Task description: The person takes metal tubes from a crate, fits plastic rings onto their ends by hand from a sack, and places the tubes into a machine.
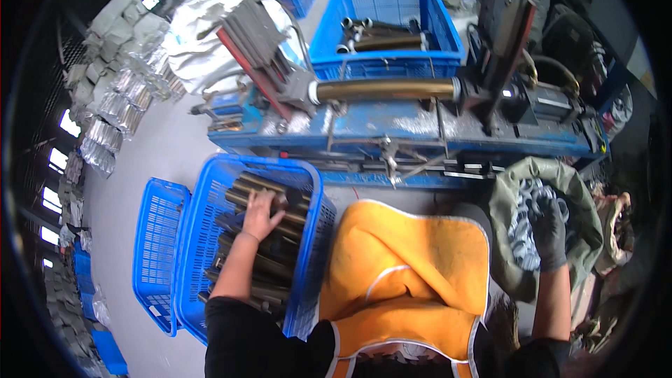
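Note:
Bare, my left hand (260,217) reaches into a blue plastic crate (316,189) at the left. Its fingers and thumb close round the end of a bronze-coloured metal tube (295,220) among several others lying there. My right hand (549,234), in a dark glove, is down inside a green sack (505,262) of grey rings (522,238). The right fingers are drawn together at the rings; what they pinch is hidden. Ahead, another bronze tube (385,89) lies level in a blue bench machine (364,122), held between its two end fixtures.
Behind the machine a blue crate (448,21) holds several tubes. Another blue crate (161,238) stands left of the tube crate. An orange apron (406,259) covers my lap. White sacks (203,28) and wrapped bundles (119,91) lie at the far left.

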Demonstrator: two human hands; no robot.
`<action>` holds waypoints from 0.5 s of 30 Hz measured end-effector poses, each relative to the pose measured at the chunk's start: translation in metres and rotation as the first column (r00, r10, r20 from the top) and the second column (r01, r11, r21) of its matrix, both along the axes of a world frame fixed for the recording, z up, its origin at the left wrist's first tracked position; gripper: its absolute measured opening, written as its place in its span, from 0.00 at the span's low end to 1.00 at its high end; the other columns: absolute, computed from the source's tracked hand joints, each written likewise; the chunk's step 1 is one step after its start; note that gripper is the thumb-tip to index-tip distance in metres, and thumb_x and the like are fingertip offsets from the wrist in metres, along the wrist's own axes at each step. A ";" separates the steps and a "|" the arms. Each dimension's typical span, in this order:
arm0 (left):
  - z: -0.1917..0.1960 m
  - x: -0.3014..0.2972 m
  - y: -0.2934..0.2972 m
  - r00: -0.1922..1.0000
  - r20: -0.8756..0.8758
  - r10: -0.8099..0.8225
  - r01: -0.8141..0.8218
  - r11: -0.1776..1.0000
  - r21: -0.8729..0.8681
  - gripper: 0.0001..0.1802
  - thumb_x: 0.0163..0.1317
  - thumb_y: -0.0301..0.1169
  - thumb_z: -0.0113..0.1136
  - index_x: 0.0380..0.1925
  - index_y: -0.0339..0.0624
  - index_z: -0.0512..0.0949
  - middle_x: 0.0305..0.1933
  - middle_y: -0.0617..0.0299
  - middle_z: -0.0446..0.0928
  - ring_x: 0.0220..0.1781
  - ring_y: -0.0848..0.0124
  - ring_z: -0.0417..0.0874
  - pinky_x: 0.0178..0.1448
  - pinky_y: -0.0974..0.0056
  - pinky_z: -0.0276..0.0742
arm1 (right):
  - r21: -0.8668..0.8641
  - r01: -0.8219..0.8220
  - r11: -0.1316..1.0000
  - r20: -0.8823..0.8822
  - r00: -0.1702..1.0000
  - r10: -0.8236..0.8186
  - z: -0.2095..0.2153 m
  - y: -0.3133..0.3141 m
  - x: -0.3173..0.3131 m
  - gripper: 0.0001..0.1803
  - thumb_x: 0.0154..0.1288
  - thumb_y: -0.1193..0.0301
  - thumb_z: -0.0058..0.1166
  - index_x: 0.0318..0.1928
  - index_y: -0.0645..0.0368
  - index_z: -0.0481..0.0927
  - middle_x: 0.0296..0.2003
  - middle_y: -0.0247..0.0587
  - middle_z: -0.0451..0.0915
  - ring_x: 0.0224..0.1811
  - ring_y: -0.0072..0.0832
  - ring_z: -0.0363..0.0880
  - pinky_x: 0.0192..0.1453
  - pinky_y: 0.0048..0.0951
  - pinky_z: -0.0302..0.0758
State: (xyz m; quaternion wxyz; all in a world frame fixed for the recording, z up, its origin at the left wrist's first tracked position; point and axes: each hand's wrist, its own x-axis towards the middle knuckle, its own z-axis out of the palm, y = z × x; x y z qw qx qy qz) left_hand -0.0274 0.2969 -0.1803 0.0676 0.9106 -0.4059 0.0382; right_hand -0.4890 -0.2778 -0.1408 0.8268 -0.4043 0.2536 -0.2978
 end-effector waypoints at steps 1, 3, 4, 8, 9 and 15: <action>0.019 -0.008 -0.021 0.995 0.096 -0.039 0.049 0.994 -0.101 0.37 0.53 0.40 0.73 0.61 0.43 0.69 0.57 0.47 0.75 0.64 0.46 0.73 0.76 0.42 0.56 | -0.073 0.021 0.997 -0.030 0.999 -0.023 0.007 0.008 0.002 0.23 0.78 0.59 0.48 0.66 0.55 0.69 0.60 0.35 0.75 0.61 0.29 0.75 0.63 0.34 0.72; 0.062 -0.034 -0.075 0.992 0.099 -0.081 0.109 0.945 -0.309 0.37 0.52 0.39 0.73 0.62 0.44 0.68 0.53 0.48 0.76 0.58 0.45 0.76 0.66 0.45 0.69 | -0.298 -0.042 0.954 -0.112 0.994 0.008 0.032 0.033 0.028 0.28 0.72 0.61 0.56 0.67 0.59 0.67 0.62 0.38 0.73 0.63 0.29 0.73 0.64 0.32 0.71; 0.085 -0.058 -0.104 0.994 0.007 -0.105 0.098 0.906 -0.412 0.38 0.52 0.38 0.73 0.62 0.45 0.69 0.51 0.48 0.76 0.54 0.46 0.78 0.59 0.47 0.76 | -0.430 -0.131 0.893 -0.175 0.983 0.060 0.046 0.050 0.040 0.31 0.69 0.62 0.60 0.67 0.60 0.67 0.61 0.39 0.73 0.64 0.29 0.72 0.65 0.31 0.71; 0.153 -0.141 -0.197 0.924 -0.241 -0.297 0.215 0.924 -0.315 0.37 0.49 0.33 0.75 0.60 0.47 0.71 0.51 0.52 0.76 0.50 0.50 0.81 0.51 0.53 0.79 | -0.694 -0.395 0.602 -0.422 0.901 0.104 0.084 0.102 0.078 0.42 0.55 0.64 0.73 0.67 0.62 0.67 0.60 0.43 0.73 0.61 0.34 0.76 0.67 0.33 0.70; 0.158 -0.157 -0.211 0.892 -0.283 -0.353 0.270 0.917 -0.295 0.37 0.48 0.34 0.75 0.60 0.47 0.72 0.51 0.52 0.76 0.49 0.50 0.81 0.51 0.53 0.79 | -0.742 -0.445 0.502 -0.452 0.884 0.115 0.083 0.106 0.081 0.43 0.52 0.64 0.75 0.67 0.62 0.67 0.59 0.44 0.74 0.61 0.36 0.76 0.67 0.33 0.70; 0.143 -0.201 -0.240 0.726 -0.501 -0.472 0.412 0.881 -0.233 0.36 0.50 0.37 0.75 0.60 0.44 0.72 0.48 0.50 0.78 0.49 0.50 0.82 0.51 0.54 0.79 | -0.760 -0.493 0.423 -0.413 0.870 0.271 0.084 0.126 0.077 0.44 0.47 0.66 0.77 0.65 0.60 0.70 0.58 0.48 0.74 0.61 0.39 0.75 0.67 0.35 0.70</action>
